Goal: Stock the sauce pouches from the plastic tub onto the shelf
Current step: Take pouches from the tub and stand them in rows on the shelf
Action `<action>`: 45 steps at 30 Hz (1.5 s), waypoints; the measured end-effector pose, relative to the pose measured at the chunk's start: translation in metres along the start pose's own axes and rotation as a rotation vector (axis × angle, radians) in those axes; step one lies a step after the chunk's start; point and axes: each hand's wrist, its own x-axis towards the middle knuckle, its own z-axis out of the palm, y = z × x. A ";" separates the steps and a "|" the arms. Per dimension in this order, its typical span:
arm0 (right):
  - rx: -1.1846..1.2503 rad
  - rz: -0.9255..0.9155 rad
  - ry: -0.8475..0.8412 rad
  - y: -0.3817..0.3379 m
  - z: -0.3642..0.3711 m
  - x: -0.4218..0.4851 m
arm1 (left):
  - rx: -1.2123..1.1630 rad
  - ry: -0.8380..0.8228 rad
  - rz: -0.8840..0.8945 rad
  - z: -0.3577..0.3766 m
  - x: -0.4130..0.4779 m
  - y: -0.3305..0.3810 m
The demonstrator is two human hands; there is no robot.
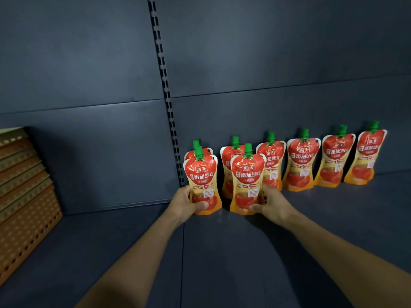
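Note:
Several red-and-orange sauce pouches with green caps stand upright in a row along the back of the dark shelf (311, 218). My left hand (185, 204) grips the base of a front pouch (203, 178), which stands on the shelf before a back-row pouch. My right hand (270, 204) grips a second front pouch (246, 181), also upright on the shelf and in front of another back-row pouch (228, 156). Further right stand more pouches (301, 161). The plastic tub is out of view.
A slotted upright strip (165, 85) runs down the dark back panel. An orange-brown perforated panel (24, 196) closes off the shelf's left end. Bare shelf surface lies to the left of the pouches and in front of them.

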 end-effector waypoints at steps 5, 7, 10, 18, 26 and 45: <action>-0.008 -0.004 -0.013 -0.004 0.005 0.009 | -0.045 -0.030 0.009 -0.002 -0.002 -0.005; -0.009 0.000 -0.029 -0.005 0.005 0.011 | -0.044 -0.048 0.012 -0.003 -0.003 -0.004; -0.015 0.007 -0.041 -0.004 0.005 0.014 | -0.036 -0.061 0.016 -0.004 -0.006 -0.002; -0.016 0.016 -0.078 -0.006 0.007 0.017 | -0.034 -0.048 0.005 -0.001 -0.012 0.002; -0.031 0.103 -0.101 -0.011 0.006 0.012 | 0.006 0.057 -0.050 0.006 -0.019 0.005; -0.538 -0.193 0.287 0.012 -0.066 -0.186 | 0.619 0.145 0.299 0.159 -0.180 0.073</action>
